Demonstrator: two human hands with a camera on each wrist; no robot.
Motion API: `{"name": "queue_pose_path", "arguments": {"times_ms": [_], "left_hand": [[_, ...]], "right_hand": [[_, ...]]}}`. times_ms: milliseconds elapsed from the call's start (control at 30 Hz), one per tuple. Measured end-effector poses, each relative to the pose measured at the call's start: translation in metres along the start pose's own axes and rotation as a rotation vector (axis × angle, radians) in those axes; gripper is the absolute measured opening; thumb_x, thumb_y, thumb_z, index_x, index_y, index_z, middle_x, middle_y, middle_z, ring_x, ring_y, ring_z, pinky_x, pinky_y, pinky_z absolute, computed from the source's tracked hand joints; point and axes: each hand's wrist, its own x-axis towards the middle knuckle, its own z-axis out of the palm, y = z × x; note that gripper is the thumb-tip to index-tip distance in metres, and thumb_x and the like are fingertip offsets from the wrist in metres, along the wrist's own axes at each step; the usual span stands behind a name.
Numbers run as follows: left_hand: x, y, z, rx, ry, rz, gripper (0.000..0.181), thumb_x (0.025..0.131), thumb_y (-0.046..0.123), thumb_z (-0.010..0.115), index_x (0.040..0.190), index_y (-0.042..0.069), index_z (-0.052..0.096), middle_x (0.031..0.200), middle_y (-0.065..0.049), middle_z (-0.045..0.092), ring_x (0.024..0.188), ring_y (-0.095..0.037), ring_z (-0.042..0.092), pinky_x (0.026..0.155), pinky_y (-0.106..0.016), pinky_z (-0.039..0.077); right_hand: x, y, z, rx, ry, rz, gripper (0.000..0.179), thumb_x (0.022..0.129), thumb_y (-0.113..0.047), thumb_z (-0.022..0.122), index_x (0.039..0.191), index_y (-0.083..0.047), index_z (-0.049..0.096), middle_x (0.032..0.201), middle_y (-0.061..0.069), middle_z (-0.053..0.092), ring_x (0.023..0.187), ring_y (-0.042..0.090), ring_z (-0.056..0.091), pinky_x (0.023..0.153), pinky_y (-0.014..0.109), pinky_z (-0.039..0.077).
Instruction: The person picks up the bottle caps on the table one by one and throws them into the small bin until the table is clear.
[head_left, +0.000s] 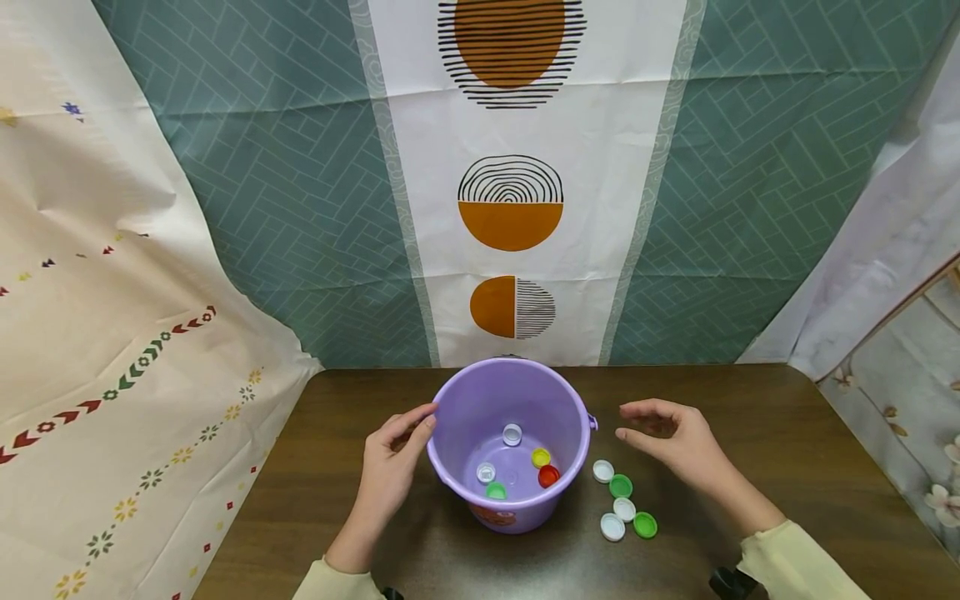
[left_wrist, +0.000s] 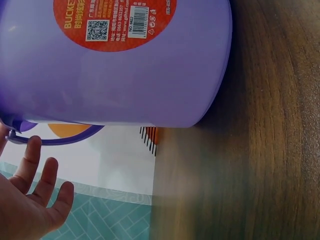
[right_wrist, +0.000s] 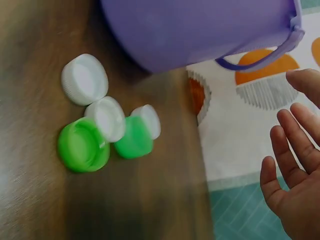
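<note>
Fingers of the left hand (head_left: 386, 467) are parted and lightly bent, pinching nothing; the index and thumb tips sit at the left edge of the bucket (head_left: 487, 392) rim. Whether they press on it cannot be told. Fingers of the right hand (head_left: 684, 443) are loosely bent, with a gap between thumb and forefinger; they hold nothing and hover to the right of the bucket, apart from it.

Governing relation: the bucket stands between the hands, directly right of the left fingers and left of the right fingers. The left hand is nearer to it. The right hand is nearer to the loose caps, which lie toward the person and slightly left of its fingertips.

Orientation: the bucket is upright, axis vertical, mouth up. Its round mouth gives no long axis across the counter (head_left: 330, 450). The label (left_wrist: 112, 30) faces the person; the handle (left_wrist: 65, 142) is attached at the rim.

Loose caps: three white caps (head_left: 612, 527) and two green caps (head_left: 645, 525), close together beside the bucket. Each is round, without a long axis.

Bucket contents: two white, one green, one yellow cap (head_left: 540, 457) and one red cap (head_left: 549, 476), on the floor.

Background: printed cloth (head_left: 300, 208) hangs behind the counter.
</note>
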Motion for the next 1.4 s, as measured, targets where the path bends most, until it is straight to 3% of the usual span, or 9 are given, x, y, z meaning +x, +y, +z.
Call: {"name": "queue_pose_path", "arguments": {"times_ms": [300,367,533,600,933,1167,1400], "left_hand": [[-0.001,0.000,0.000,-0.012,0.003,0.005,0.026,0.087,0.020,0.067,0.111,0.011,0.069,0.096,-0.008,0.067,0.085,-0.016,0.065,0.073,-0.022,0.053],[0.001,-0.009,0.001,-0.014,0.006,0.019,0.026,0.087,0.022,0.067,0.111,0.014,0.069,0.095,-0.006,0.067,0.084,-0.014,0.065,0.073,-0.022,0.053],[0.001,-0.009,0.002,-0.009,0.001,0.021,0.026,0.087,0.022,0.067,0.111,0.013,0.069,0.095,-0.006,0.066,0.084,-0.011,0.064,0.073,-0.021,0.053],[0.000,0.000,0.002,-0.007,-0.002,0.005,0.026,0.087,0.020,0.067,0.111,0.010,0.069,0.094,-0.008,0.066,0.083,-0.011,0.064,0.073,-0.022,0.053],[0.002,0.003,0.003,0.003,0.013,0.028,0.025,0.087,0.018,0.067,0.110,0.010,0.070,0.093,-0.007,0.067,0.082,-0.011,0.064,0.072,-0.021,0.053],[0.000,0.003,0.003,0.009,0.022,0.044,0.025,0.087,0.018,0.066,0.110,0.009,0.070,0.092,-0.008,0.067,0.082,-0.010,0.063,0.072,-0.021,0.052],[-0.001,0.000,0.002,0.015,0.016,0.025,0.025,0.087,0.019,0.066,0.111,0.010,0.069,0.094,-0.008,0.067,0.082,-0.010,0.063,0.072,-0.021,0.052]], "right_hand": [[-0.020,0.024,-0.002,-0.087,-0.013,0.012,0.030,0.077,-0.035,0.076,0.105,-0.028,0.066,0.103,-0.010,0.069,0.095,0.001,0.063,0.079,0.029,0.051],[-0.024,0.028,-0.001,-0.108,-0.022,0.014,0.032,0.076,-0.037,0.076,0.105,-0.030,0.066,0.103,-0.013,0.069,0.095,-0.001,0.062,0.079,0.030,0.051],[-0.034,0.040,0.000,-0.157,-0.075,0.025,0.037,0.075,-0.043,0.075,0.109,-0.029,0.065,0.106,-0.009,0.069,0.098,0.013,0.063,0.079,0.030,0.050],[-0.038,0.044,-0.001,-0.167,-0.100,0.036,0.040,0.075,-0.044,0.075,0.110,-0.026,0.066,0.106,-0.007,0.069,0.098,0.016,0.063,0.078,0.029,0.050],[-0.053,0.058,-0.002,-0.145,-0.192,0.051,0.049,0.070,-0.044,0.079,0.110,-0.020,0.066,0.099,-0.010,0.069,0.090,0.010,0.060,0.079,0.025,0.049],[-0.059,0.068,-0.001,-0.153,-0.271,0.001,0.057,0.064,-0.042,0.084,0.112,-0.019,0.064,0.098,-0.008,0.068,0.089,0.009,0.059,0.076,0.022,0.048],[-0.062,0.073,0.005,-0.226,-0.283,-0.059,0.063,0.057,-0.047,0.085,0.111,-0.021,0.064,0.097,-0.012,0.066,0.086,0.005,0.058,0.073,0.021,0.047]]}}
